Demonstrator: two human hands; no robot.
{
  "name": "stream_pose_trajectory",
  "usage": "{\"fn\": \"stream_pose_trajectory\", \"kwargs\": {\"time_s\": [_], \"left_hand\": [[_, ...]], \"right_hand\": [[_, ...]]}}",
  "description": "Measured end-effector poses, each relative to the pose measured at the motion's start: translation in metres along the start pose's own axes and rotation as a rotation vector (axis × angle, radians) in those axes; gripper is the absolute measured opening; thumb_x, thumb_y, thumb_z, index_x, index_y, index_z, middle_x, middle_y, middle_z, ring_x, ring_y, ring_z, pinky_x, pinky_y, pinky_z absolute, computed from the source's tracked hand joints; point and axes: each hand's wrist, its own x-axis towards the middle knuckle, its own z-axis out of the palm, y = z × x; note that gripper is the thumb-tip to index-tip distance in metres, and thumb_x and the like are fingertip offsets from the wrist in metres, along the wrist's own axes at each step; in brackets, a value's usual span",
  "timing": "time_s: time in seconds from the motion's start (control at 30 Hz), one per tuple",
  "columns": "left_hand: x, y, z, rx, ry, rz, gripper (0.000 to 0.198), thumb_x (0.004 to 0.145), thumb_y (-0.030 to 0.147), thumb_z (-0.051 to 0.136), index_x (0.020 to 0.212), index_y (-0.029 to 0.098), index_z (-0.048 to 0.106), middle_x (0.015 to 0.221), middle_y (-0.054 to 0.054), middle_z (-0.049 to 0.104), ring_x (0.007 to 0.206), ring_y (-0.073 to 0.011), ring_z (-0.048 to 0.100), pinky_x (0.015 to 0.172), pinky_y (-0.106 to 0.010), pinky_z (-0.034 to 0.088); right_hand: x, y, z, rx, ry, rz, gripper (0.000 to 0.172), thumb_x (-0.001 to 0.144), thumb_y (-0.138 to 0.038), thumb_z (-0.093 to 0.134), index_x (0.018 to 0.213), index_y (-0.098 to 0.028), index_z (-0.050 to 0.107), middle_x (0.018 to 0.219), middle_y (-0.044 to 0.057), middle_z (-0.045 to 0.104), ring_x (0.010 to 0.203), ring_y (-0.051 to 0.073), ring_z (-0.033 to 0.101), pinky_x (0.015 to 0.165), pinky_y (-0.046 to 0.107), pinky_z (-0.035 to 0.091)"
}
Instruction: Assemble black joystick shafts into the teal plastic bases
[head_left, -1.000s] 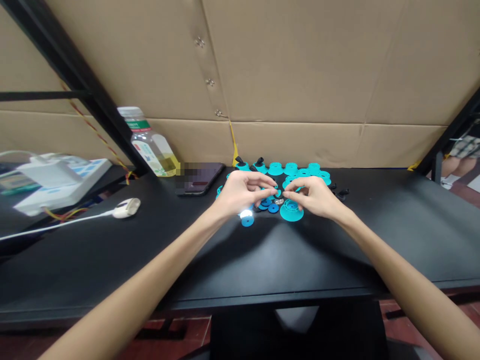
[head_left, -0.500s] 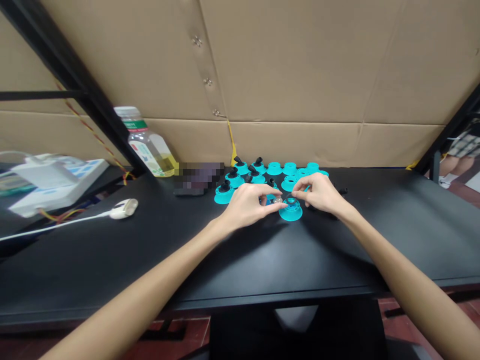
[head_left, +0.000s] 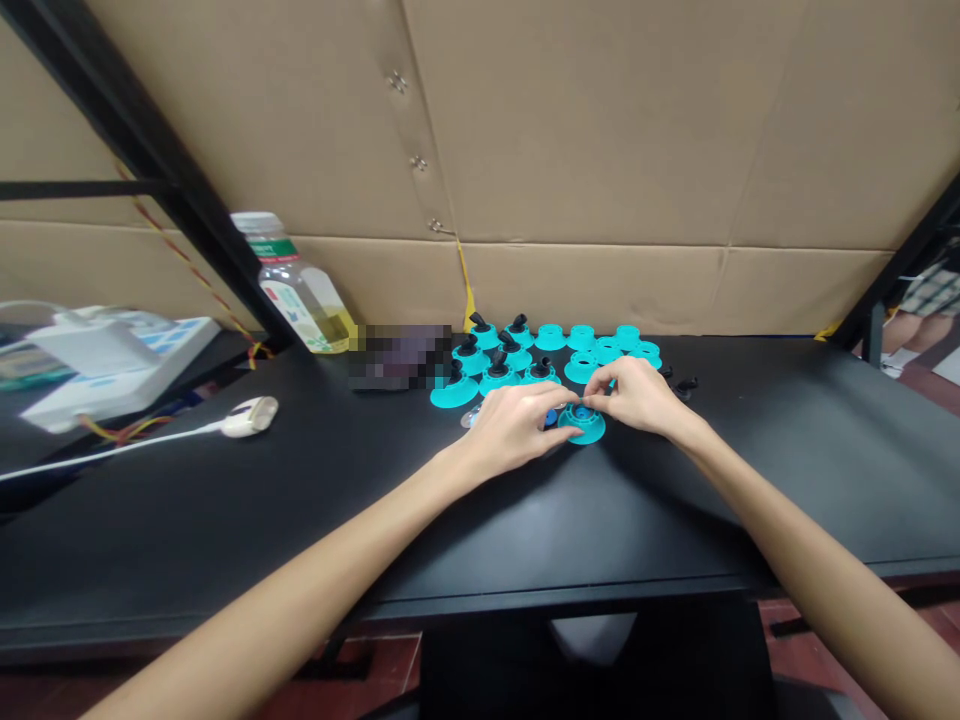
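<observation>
Evidently light, rigid plastic: right hand point(head_left: 636, 395) fingers pinched the teal cap point(head_left: 583, 430) at its hub; left hand point(head_left: 517, 430) fingers braced its rim, grasp indeterminate.

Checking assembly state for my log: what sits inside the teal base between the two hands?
A small blue part shows in the centre hole of the teal base. The right hand closes over its top and the left hand touches its side, covering anything deeper.

Bottle point(head_left: 298, 290) label print too blurred; no legible text anywhere.
</observation>
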Motion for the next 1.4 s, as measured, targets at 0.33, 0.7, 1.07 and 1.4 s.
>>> {"fn": "stream_pose_trajectory", "kwargs": {"time_s": [0.33, 0.7, 1.07, 1.4], "left_hand": [[0.002, -0.003, 0.003, -0.027, -0.001, 0.042, 0.023, 0.086, 0.039, 0.062, 0.093, 0.020, 0.072, 0.105, -0.004, 0.071, 0.070, -0.0135, 0.064, 0.057, -0.023, 0.039], [0.000, 0.000, 0.002, -0.003, 0.006, 0.037, 0.029, 0.086, 0.043, 0.060, 0.100, 0.019, 0.070, 0.101, -0.004, 0.072, 0.069, -0.0137, 0.064, 0.053, -0.023, 0.036], [0.000, 0.001, 0.007, 0.054, 0.015, 0.034, 0.029, 0.085, 0.045, 0.062, 0.097, 0.022, 0.074, 0.104, -0.003, 0.073, 0.081, -0.0183, 0.069, 0.055, -0.024, 0.039], [0.002, 0.002, 0.007, 0.047, 0.016, 0.029, 0.028, 0.085, 0.044, 0.062, 0.095, 0.020, 0.073, 0.102, -0.003, 0.073, 0.074, -0.0165, 0.067, 0.051, -0.024, 0.036]], "right_hand": [[-0.005, -0.012, 0.002, -0.090, 0.030, 0.032, 0.012, 0.074, -0.017, 0.061, 0.078, -0.022, 0.071, 0.080, -0.001, 0.072, 0.073, 0.013, 0.060, 0.055, 0.023, 0.031], [-0.002, -0.007, -0.002, -0.102, -0.003, 0.081, 0.016, 0.072, -0.016, 0.060, 0.077, -0.023, 0.073, 0.079, 0.000, 0.072, 0.074, 0.015, 0.062, 0.057, 0.024, 0.035], [-0.003, -0.020, -0.006, -0.209, -0.040, 0.100, 0.014, 0.072, -0.016, 0.059, 0.074, -0.022, 0.072, 0.081, 0.002, 0.072, 0.075, 0.017, 0.062, 0.056, 0.025, 0.033], [0.008, -0.023, -0.007, -0.310, -0.104, 0.095, 0.007, 0.068, -0.014, 0.063, 0.071, -0.019, 0.067, 0.078, 0.006, 0.070, 0.072, 0.019, 0.061, 0.052, 0.026, 0.029]]}}
